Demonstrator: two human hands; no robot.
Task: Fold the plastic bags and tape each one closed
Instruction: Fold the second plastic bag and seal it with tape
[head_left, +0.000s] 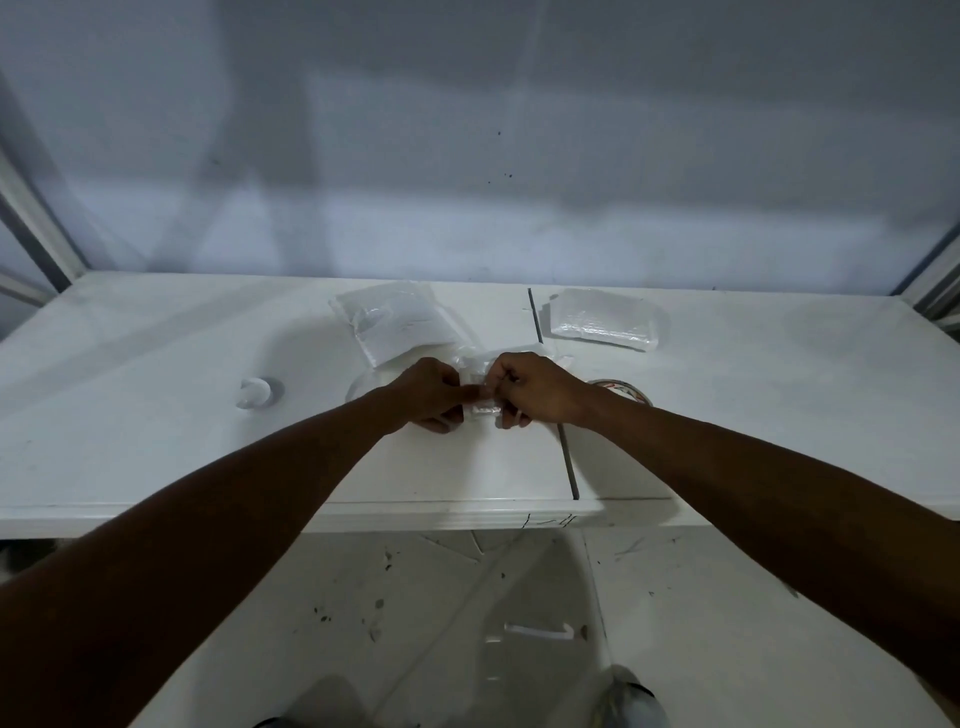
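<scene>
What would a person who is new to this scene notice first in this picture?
First, the two hands meeting over the white table: the left hand and the right hand both pinch a small folded plastic bag. Behind them lie a centre pile and a right pile of clear bags.

You can't read any words or numbers here. The tape roll (626, 391) just behind your right hand (540, 389) has some red and dark marks on it, but they are too small and blurry to make out
</scene>
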